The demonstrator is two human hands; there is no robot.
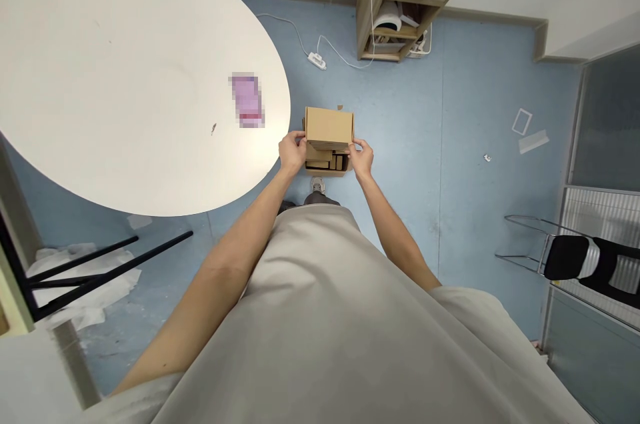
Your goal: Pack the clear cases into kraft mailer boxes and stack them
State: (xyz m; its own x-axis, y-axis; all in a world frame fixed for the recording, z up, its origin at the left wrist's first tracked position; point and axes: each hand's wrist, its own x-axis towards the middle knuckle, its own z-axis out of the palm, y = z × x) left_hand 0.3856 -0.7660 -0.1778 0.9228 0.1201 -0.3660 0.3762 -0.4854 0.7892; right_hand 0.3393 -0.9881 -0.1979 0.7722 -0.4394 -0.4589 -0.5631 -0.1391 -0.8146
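A small brown cardboard box (329, 125) is held up in front of me between both hands. My left hand (293, 151) pinches its left side near the lower edge, and my right hand (361, 159) grips the right side at about the same height. Below it, closer to my feet, stands an open cardboard carton (327, 173) with several cardboard pieces or smaller boxes inside. The held box hides the far part of that carton, so I cannot tell whether the two touch.
A round white table (150, 77) fills the left, with a blurred purple item (247, 101) near its edge. A power strip (317, 61) with a cable lies on the blue floor. Beyond stands a wooden cabinet (410, 4). A black chair (570, 257) is at the right.
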